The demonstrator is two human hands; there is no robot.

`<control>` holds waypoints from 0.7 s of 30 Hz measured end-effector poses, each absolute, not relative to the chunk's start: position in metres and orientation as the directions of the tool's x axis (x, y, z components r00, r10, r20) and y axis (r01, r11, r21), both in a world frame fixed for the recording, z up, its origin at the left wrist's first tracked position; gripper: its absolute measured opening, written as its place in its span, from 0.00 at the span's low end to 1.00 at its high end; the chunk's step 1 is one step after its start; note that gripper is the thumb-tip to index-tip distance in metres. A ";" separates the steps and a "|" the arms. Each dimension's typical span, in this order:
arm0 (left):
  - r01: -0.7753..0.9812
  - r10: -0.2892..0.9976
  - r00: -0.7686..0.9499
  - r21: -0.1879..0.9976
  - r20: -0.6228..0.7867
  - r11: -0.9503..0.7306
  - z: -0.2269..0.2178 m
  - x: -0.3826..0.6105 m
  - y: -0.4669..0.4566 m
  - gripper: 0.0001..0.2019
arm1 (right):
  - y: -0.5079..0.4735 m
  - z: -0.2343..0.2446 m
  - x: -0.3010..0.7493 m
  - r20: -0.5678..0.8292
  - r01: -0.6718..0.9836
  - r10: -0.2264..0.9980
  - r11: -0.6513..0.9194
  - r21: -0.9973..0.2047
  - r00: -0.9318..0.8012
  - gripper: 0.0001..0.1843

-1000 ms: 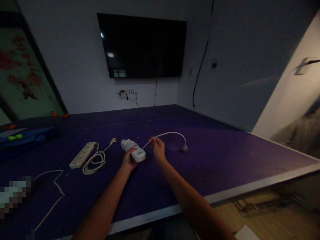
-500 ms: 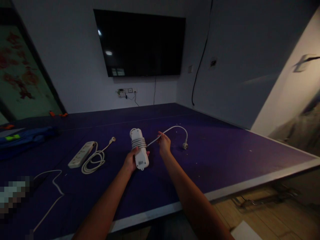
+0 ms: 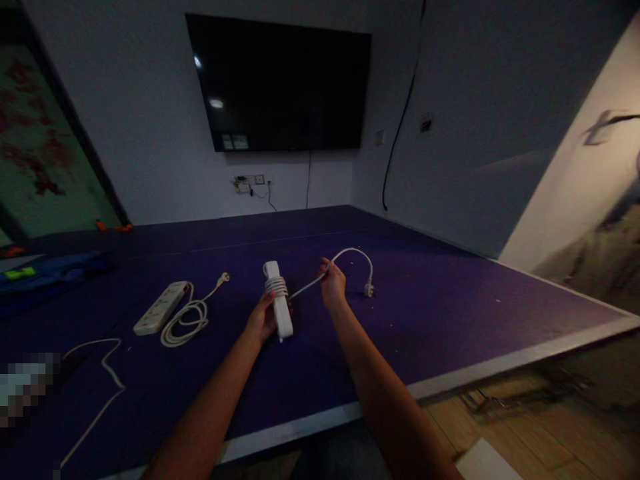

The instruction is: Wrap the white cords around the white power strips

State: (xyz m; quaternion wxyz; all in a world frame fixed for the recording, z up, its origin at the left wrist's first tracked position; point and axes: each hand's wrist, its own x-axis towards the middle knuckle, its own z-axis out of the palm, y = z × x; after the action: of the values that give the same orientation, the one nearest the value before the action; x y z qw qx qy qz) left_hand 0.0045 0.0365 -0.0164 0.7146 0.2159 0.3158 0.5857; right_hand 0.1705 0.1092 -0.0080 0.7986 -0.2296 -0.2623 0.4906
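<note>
My left hand [image 3: 261, 319] grips the near end of a white power strip [image 3: 278, 293], held on edge above the purple table [image 3: 440, 320]. Several turns of its white cable are wound around the strip's middle. My right hand [image 3: 332, 287] pinches the free stretch of that cable [image 3: 345, 257], which arcs away to the right and ends in a plug [image 3: 369, 289] hanging just above the table.
A second white power strip [image 3: 159, 307] lies on the left with its cable coiled [image 3: 183, 322] beside it. A loose white cord [image 3: 103, 373] trails at the near left. A dark screen [image 3: 280, 87] hangs on the far wall. The table's front edge [image 3: 500, 380] runs close by.
The strip rose from lying flat on the table and has turned onto its edge in my left hand. My right hand moved up and right, pulling the cable; the plug lifted and drew nearer.
</note>
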 end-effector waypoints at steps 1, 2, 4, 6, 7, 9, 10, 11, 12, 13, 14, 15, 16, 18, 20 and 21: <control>-0.694 0.972 0.119 0.683 -0.203 0.227 -0.017 0.005 0.036 0.07 | 0.110 -0.008 0.170 0.203 -0.670 0.904 0.416 -0.615 0.375 0.13; -0.686 0.971 0.114 0.690 -0.209 0.229 -0.017 0.005 0.036 0.07 | 0.110 -0.008 0.170 0.216 -0.676 0.904 0.420 -0.605 0.368 0.13; -0.665 0.967 0.098 0.708 -0.234 0.238 -0.017 0.006 0.037 0.06 | 0.111 -0.009 0.170 0.241 -0.687 0.903 0.427 -0.588 0.355 0.13; -0.646 0.963 0.083 0.722 -0.256 0.247 -0.017 0.005 0.038 0.05 | 0.111 -0.009 0.169 0.254 -0.695 0.905 0.425 -0.579 0.342 0.13; -0.641 0.962 0.079 0.726 -0.261 0.250 -0.016 0.005 0.038 0.04 | 0.111 -0.009 0.170 0.254 -0.699 0.907 0.421 -0.578 0.336 0.12; -0.628 0.960 0.078 0.734 -0.270 0.258 -0.015 0.003 0.038 0.04 | 0.111 -0.008 0.173 0.244 -0.706 0.911 0.413 -0.576 0.333 0.12; -0.617 0.957 0.087 0.739 -0.277 0.270 -0.015 0.002 0.038 0.05 | 0.111 -0.007 0.175 0.234 -0.709 0.912 0.410 -0.575 0.337 0.11; -0.604 0.953 0.101 0.743 -0.287 0.288 -0.014 0.001 0.038 0.06 | 0.112 -0.006 0.178 0.221 -0.712 0.912 0.407 -0.572 0.344 0.11; -0.590 0.947 0.117 0.747 -0.298 0.308 -0.014 0.000 0.038 0.07 | 0.112 -0.006 0.181 0.207 -0.716 0.913 0.406 -0.569 0.352 0.11; -0.577 0.942 0.137 0.749 -0.305 0.326 -0.014 0.000 0.037 0.08 | 0.113 -0.006 0.184 0.192 -0.719 0.913 0.404 -0.566 0.361 0.11; -0.567 0.938 0.161 0.749 -0.307 0.343 -0.014 0.000 0.037 0.10 | 0.114 -0.006 0.188 0.176 -0.719 0.912 0.402 -0.566 0.371 0.11; -0.562 0.935 0.181 0.748 -0.305 0.352 -0.014 0.001 0.036 0.12 | 0.115 -0.007 0.191 0.161 -0.716 0.910 0.401 -0.572 0.381 0.10; -0.560 0.934 0.195 0.748 -0.300 0.357 -0.015 0.002 0.035 0.13 | 0.116 -0.008 0.194 0.146 -0.706 0.908 0.399 -0.586 0.392 0.11; -0.551 0.930 0.221 0.749 -0.294 0.368 -0.016 0.004 0.034 0.15 | 0.119 -0.013 0.197 0.108 -0.658 0.905 0.377 -0.652 0.412 0.11; -0.556 0.934 0.223 0.751 -0.279 0.357 -0.017 0.005 0.033 0.17 | 0.121 -0.018 0.198 0.065 -0.600 0.903 0.334 -0.727 0.425 0.12; -0.566 0.940 0.218 0.751 -0.260 0.339 -0.017 0.005 0.033 0.18 | 0.123 -0.021 0.197 0.044 -0.578 0.903 0.311 -0.755 0.428 0.12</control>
State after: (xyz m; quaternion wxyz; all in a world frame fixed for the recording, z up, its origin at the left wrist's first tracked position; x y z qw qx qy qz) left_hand 0.0046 0.0326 -0.0175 0.7357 0.2608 0.3585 0.5121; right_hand 0.1974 0.1227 -0.0212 0.7735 -0.3400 -0.2387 0.4787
